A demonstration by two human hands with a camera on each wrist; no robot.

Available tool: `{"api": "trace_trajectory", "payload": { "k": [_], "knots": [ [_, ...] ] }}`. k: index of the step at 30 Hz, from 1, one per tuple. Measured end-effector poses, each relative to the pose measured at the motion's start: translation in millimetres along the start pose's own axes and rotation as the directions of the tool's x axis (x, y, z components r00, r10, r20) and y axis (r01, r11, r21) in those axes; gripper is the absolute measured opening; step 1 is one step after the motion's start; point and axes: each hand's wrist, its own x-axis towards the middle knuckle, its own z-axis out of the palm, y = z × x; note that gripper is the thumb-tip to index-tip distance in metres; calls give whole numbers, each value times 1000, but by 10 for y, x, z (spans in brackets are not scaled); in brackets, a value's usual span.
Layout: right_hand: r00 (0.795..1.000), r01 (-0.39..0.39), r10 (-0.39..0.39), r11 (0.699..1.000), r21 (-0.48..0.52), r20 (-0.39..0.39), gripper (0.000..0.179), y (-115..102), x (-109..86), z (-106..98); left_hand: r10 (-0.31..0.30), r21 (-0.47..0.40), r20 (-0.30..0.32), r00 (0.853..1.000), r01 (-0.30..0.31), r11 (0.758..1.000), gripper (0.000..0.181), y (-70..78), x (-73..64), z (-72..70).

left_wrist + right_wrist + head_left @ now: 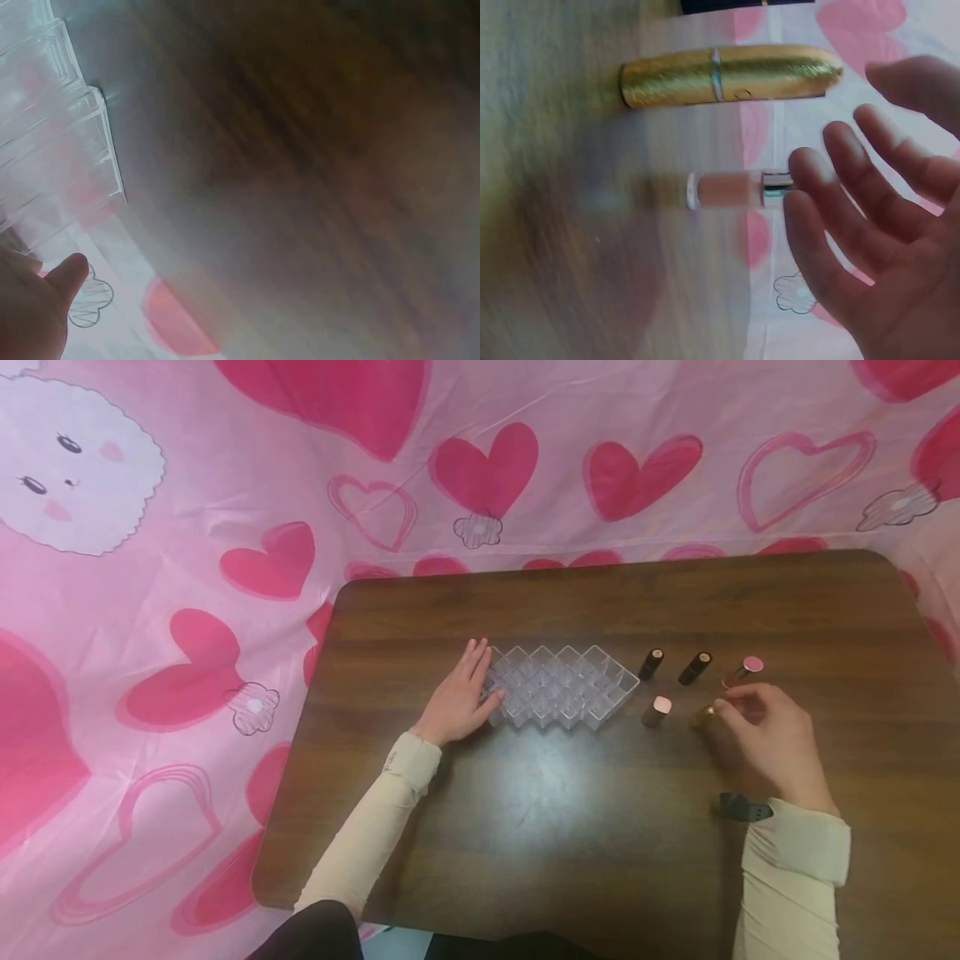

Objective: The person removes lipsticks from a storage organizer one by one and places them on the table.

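A clear plastic lipstick organizer (558,689) with diamond-shaped compartments lies on the table. My left hand (459,697) rests at its left end, fingers straight and thumb along the near side. In the left wrist view the organizer's wall (56,127) shows above the thumb. To the right stands a gold lipstick tube (703,717), upright. My right hand (776,735) is right beside its top; in the right wrist view the thumb and fingers are spread just off the gold tube (667,79), holding nothing. Behind that hand stands a pink-capped lip gloss tube (750,667).
Two black lipstick tubes, one (652,665) near the organizer's right corner and another (695,668) beside it, stand in the back row. A tube with a pale pink cap (660,708) stands in front. The brown table (525,827) meets a heart-print cloth (487,468) behind.
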Motion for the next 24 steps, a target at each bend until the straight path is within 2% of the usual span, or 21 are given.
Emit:
{"api": "trace_trajectory", "payload": {
  "k": [5, 9, 16, 19, 24],
  "knots": [
    [989, 12, -12, 1000, 0, -146, 30, -7, -5, -31, -2, 12, 8, 1000, 2, 1000, 77, -14, -20, -15],
    [974, 45, -42, 999, 7, -223, 25, -30, 6, -46, -11, 9, 8, 1000, 11, 1000, 77, -25, -38, -14],
    [977, 56, -56, 998, -8, -206, 28, -80, 44, -92, -16, -1, 70, 997, 16, 1000, 78, -19, -6, -73],
    [974, 89, -89, 996, -9, -209, 28, -105, 75, -115, -5, -23, 125, 992, 8, 1000, 78, -27, 10, -159],
    [962, 158, -163, 987, -42, -220, 26, -166, 155, -210, -2, 16, 194, 981, -2, 1000, 77, -106, -13, -371]
  ]
}}
